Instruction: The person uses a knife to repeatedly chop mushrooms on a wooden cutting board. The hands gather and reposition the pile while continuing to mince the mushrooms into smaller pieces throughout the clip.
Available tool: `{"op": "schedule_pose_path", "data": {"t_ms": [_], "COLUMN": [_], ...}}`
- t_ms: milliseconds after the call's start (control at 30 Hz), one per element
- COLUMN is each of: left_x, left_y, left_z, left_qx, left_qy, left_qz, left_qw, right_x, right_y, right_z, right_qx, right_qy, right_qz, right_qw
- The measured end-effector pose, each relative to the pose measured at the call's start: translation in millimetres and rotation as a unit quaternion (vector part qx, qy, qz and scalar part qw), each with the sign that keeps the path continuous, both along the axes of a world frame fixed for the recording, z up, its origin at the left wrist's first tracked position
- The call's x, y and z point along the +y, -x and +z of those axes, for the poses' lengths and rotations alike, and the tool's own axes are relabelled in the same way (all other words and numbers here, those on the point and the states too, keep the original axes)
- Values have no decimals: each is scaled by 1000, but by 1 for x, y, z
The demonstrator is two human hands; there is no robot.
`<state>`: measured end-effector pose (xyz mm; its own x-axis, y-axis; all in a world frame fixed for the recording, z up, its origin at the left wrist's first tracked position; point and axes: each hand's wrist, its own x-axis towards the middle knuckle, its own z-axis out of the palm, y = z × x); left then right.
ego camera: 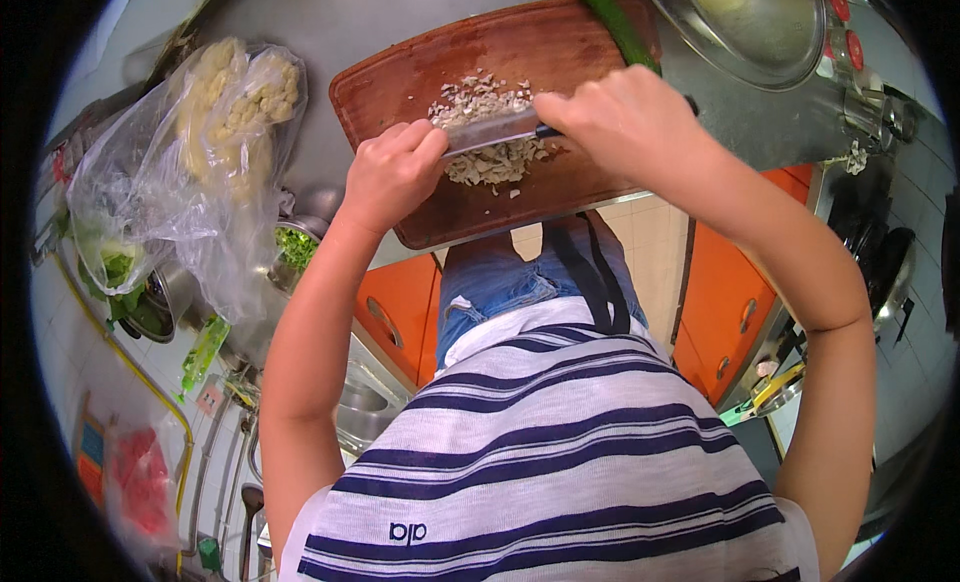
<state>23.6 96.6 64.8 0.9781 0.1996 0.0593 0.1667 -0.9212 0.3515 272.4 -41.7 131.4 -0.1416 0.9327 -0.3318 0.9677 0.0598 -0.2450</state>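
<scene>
My right hand [626, 120] is closed around the dark handle of a kitchen knife [495, 130]. The broad metal blade reaches left across a heap of finely chopped pale food [491, 162], with pieces on both sides of it. My left hand [396, 169] grips the tip end of the blade, its fingers curled over it. Beneath lies a reddish-brown wooden cutting board [420, 64] with a grooved rim. A green cucumber [615, 23] rests across the board's far right corner, partly hidden behind my right hand.
A clear plastic bag with cauliflower [262, 94] lies left of the board on the metal counter [315, 26]. A bowl of chopped greens [296, 246] stands near my left forearm. At the far right are a large metal basin [739, 64] and metal cups [870, 116]. Orange cabinets [724, 282] are below.
</scene>
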Motion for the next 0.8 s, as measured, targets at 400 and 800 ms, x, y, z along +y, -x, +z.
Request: {"op": "schedule_pose_path", "data": {"t_ms": [400, 800], "left_x": [0, 23], "left_y": [-4, -16], "left_z": [5, 13], "left_qx": [19, 63], "left_qy": [0, -29], "left_qz": [8, -35], "left_qw": [1000, 997], "right_x": [-1, 6], "right_y": [-1, 0], "right_z": [9, -6], "right_qx": [7, 1], "right_qy": [-10, 34], "right_qz": [8, -15], "right_qw": [1000, 999]}}
